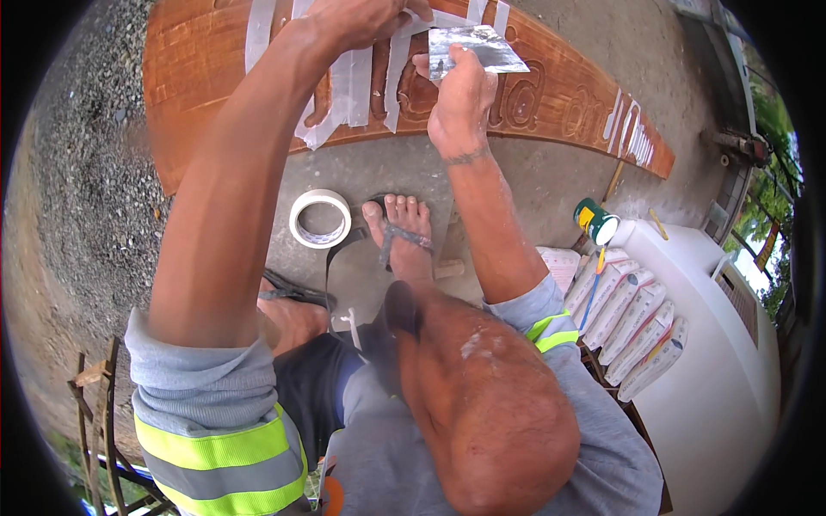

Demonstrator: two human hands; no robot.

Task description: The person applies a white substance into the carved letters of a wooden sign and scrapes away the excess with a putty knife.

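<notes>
My right hand [460,95] pinches a metal scraper [477,47] over the carved board [551,95]; my left hand [361,17] pinches tape strips [348,86] beside it. Several letters look masked; those farther right remain bare.

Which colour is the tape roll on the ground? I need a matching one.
White round tape roll, seen in the head view.

Reddish-brown carved board [551,95], white tape roll [320,218]

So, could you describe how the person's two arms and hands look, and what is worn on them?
Both arms are bare below short grey sleeves with yellow-green reflective bands. The left hand and right hand wear no gloves. A thin band circles the right wrist. Pale smears mark the right forearm.
</notes>
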